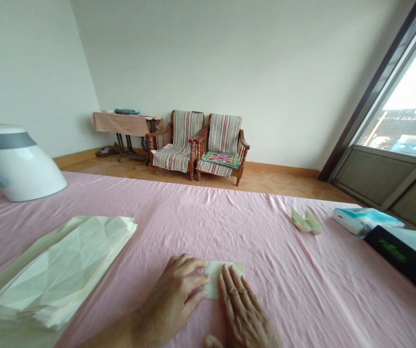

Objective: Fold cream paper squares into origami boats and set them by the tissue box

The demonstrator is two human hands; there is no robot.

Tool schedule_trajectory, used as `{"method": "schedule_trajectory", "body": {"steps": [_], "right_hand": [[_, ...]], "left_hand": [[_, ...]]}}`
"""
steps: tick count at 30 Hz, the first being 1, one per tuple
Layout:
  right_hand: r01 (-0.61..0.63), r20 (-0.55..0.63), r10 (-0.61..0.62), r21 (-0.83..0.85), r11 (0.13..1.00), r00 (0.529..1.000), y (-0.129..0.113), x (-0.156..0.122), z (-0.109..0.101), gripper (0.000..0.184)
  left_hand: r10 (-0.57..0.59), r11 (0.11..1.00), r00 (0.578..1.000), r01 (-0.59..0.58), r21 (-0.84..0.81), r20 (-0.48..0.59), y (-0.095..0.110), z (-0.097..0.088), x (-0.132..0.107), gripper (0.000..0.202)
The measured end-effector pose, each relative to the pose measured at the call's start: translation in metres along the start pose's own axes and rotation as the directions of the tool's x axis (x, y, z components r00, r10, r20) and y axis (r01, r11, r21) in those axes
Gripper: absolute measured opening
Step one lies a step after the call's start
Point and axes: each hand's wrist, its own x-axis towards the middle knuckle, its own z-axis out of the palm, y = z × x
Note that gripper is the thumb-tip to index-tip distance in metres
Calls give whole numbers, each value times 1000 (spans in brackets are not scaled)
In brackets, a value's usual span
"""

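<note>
Folded paper (218, 271): a small pale sheet lying flat on the pink-clothed counter (200, 217), close to the near edge and pinned under both hands.
Left hand (177, 295): laid flat and gripping nothing, its fingertips resting on the paper's left edge.
Right hand (242, 309): also flat, with fingers stretched forward across the paper's right half and clasping nothing.
Paper stack (66, 270): creased pale sheets, well to the left of the folded paper.
Kettle (19, 164): white, far to the left of the folded paper and beyond it.
Small folded pieces (305, 221): two of them, beyond the folded paper and to its right.
Tissue box (362, 220): farther right still.
</note>
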Motion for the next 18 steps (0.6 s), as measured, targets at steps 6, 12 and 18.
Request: {"method": "schedule_trajectory", "body": {"steps": [6,12,18], "right_hand": [[-128,6,128,-49,991,992,11,-5,-2,100],[-278,-95,268,-123,953,959,13,-3,-7,97],[50,5,-50,-46,998,999,6,4,-9,84]], "left_hand": [[5,1000,1000,-5,-16,-22,-1,1,-1,29],[22,1000,999,-22,-22,-32,-3,2,-1,31],[-20,1000,1000,20,-19,17,1,-2,2,28]]}}
